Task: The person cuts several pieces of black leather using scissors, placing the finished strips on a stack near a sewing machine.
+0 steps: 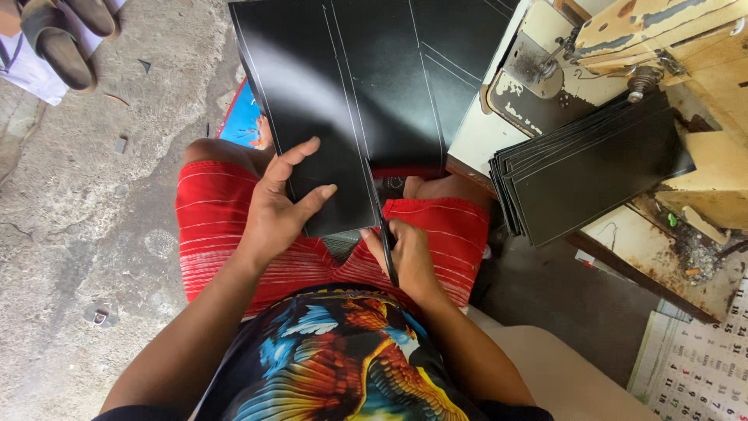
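A large black sheet [366, 86] marked with thin white lines lies across my lap and reaches away from me. My left hand [279, 204] grips its near left strip, thumb on top and fingers spread over the surface. My right hand [407, 256] is closed around dark scissors [383, 234], whose blades enter the sheet's near edge along one white line. I sit in red striped shorts [210, 226] and a shirt with a colourful bird print.
A stack of cut black strips [592, 168] rests on a worn sewing machine table [647, 249] at my right, beside the old cream sewing machine [623, 47]. A wall calendar sheet [701, 359] lies lower right. Another person's sandalled feet [66, 35] stand upper left on the concrete floor [93, 234].
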